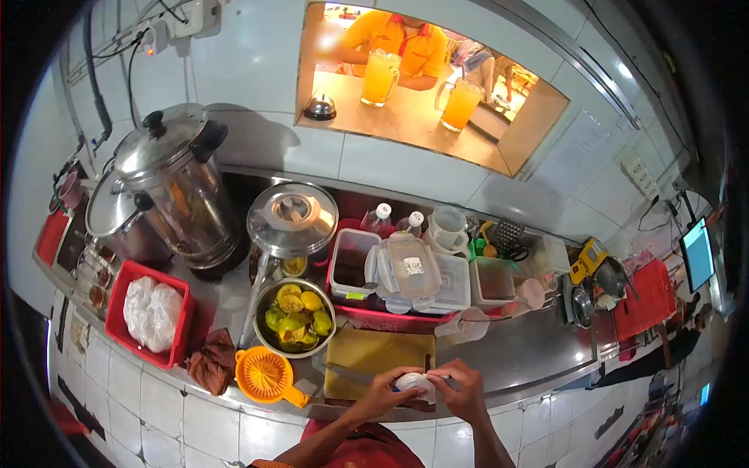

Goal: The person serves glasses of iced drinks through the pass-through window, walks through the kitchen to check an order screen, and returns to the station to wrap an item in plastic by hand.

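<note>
My left hand [382, 392] is closed around a small white rounded thing [412, 381] with a bit of blue at its edge; its exact kind is unclear. Close beside it, the fingers of my right hand [465, 388] pinch together at a small pale piece I cannot make out. Both hands are over the near right corner of a yellowish cutting board [374, 351]. A knife lies across the board's left part. Left of the board are a steel bowl [261, 331] of squeezed green and orange citrus halves and an orange citrus juicer [267, 376].
A red basket [186, 327] with white plastic bags and a brown cloth [212, 363] sit left. Behind are a steel urn [191, 203], plastic containers [355, 261] and a clear cup [470, 324]. Two mugs of orange drink [380, 78] stand in the window, a person behind.
</note>
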